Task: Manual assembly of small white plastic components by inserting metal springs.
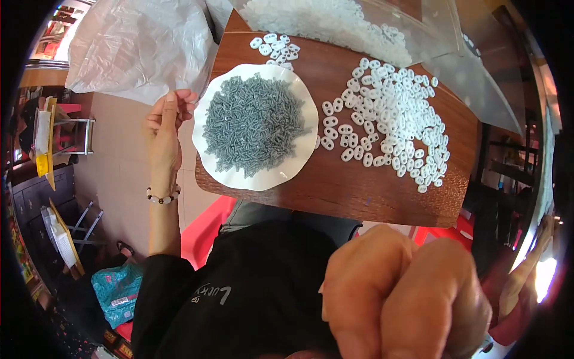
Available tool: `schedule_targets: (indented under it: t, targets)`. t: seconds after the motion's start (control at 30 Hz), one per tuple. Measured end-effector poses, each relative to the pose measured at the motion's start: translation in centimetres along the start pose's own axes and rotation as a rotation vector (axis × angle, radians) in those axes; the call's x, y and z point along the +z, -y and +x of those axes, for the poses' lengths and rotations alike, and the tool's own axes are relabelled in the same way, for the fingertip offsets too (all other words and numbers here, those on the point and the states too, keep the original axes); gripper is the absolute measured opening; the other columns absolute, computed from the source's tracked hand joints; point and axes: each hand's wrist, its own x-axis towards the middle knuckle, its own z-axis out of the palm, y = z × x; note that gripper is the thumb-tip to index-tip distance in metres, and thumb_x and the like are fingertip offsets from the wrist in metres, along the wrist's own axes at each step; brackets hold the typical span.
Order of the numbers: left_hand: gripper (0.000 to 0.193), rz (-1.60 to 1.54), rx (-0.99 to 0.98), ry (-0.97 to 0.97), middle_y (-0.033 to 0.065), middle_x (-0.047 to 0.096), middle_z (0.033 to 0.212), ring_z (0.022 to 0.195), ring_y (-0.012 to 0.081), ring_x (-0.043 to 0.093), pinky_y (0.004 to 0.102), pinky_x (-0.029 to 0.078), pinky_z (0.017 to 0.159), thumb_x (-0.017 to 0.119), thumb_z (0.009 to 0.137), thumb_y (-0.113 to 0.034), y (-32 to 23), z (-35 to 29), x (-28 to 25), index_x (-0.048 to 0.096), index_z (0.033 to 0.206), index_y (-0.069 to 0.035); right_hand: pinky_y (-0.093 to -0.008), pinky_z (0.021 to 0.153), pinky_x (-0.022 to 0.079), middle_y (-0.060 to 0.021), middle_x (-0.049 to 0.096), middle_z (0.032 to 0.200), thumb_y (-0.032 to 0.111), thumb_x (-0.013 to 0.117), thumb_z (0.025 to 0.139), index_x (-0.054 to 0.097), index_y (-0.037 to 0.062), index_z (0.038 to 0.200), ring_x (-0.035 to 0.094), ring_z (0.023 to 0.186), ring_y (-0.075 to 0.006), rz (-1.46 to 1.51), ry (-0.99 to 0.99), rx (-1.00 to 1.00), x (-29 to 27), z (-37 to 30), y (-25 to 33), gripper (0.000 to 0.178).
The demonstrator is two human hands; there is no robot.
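A white plate with a wavy rim point(300, 175) bears a heap of small grey-green ridged plastic plugs point(254, 125). Just left of that rim is my left hand point(167, 116), raised, its thumb pressed toward curled fingers. Whatever it may pinch is too small to make out. My right hand point(406, 293) is very close to the camera at the lower right. Its fingers are curled closed, and what lies inside them is hidden. On the wooden table point(335, 191), right of the plate, spreads a pile of white oval plastic pieces with two holes each point(394, 113).
Behind the plate lies a smaller group of white pieces point(276, 46). A clear bin of white pieces point(335, 21) stands at the table's far edge. A whitish plastic bag point(140, 45) bulges at the upper left. Red stools point(209, 230) stand below the table.
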Motion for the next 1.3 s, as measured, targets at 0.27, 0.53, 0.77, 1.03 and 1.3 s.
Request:
schedule_targets:
  t: [0.27,0.53,0.77,1.03,1.3]
  targets:
    - [0.030,-0.015,0.091,-0.107,0.0054,0.065,0.085,0.074,0.0100,0.054,0.0246,0.044,0.071,0.051,0.099,-0.024,-2.0,-2.4,1.0,0.065,0.097,0.002,-0.0274,0.080,0.043,-0.0132,0.057,0.098,0.002,0.054,0.090,0.053,-0.0022,0.102,0.055,0.087,-0.0182,-0.065,-0.005,-0.164,-3.8,-2.2,-2.0,0.012]
    - [0.017,0.055,0.151,0.038,0.0057,0.060,0.078,0.070,0.0097,0.049,0.0240,0.040,0.063,0.050,0.092,-0.011,-3.6,-9.9,3.3,0.057,0.080,-0.001,-0.0309,0.080,0.043,-0.0065,0.062,0.093,0.001,0.063,0.083,0.063,0.0044,0.100,0.054,0.086,-0.0203,-1.147,-0.128,-0.192,-11.1,1.7,-10.6,0.017]
    - [0.008,0.240,-0.008,0.589,0.0067,0.064,0.082,0.076,0.0127,0.060,0.0253,0.048,0.070,0.057,0.090,-0.004,-4.5,-15.0,8.1,0.063,0.087,0.001,-0.0375,0.079,0.044,-0.0078,0.062,0.091,0.008,0.071,0.077,0.065,0.0054,0.101,0.052,0.089,-0.0285,-1.419,-0.074,-0.345,-12.3,2.1,-12.7,0.025]
    - [0.011,0.224,-0.113,0.733,0.0086,0.067,0.087,0.078,0.0133,0.063,0.0257,0.049,0.072,0.057,0.090,-0.001,-3.4,-16.3,9.9,0.067,0.095,0.000,-0.0372,0.079,0.043,-0.0074,0.061,0.091,0.013,0.072,0.075,0.064,0.0064,0.099,0.051,0.090,-0.0285,-1.540,-0.144,-0.403,-11.4,2.3,-14.4,0.027]
    - [0.011,0.209,-0.064,0.652,0.0064,0.066,0.087,0.082,0.0110,0.062,0.0234,0.048,0.073,0.057,0.091,-0.002,-2.2,-16.1,9.1,0.064,0.098,0.001,-0.0370,0.078,0.043,-0.0068,0.061,0.089,0.013,0.072,0.074,0.064,0.0071,0.097,0.052,0.089,-0.0275,-1.595,-0.162,-0.376,-11.4,2.3,-14.4,0.025]
